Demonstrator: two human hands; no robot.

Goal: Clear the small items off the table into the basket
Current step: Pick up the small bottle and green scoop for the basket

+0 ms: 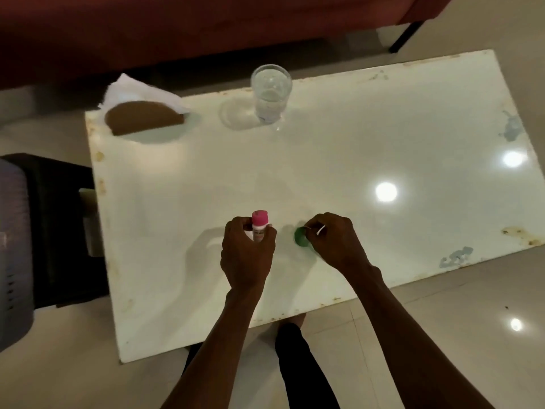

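Fingers (267, 231) pinch pink-capped tube (259, 224) — upright.

The label on the pink-capped bottle (259, 228) is showing print, but it is blurring beyond reading.
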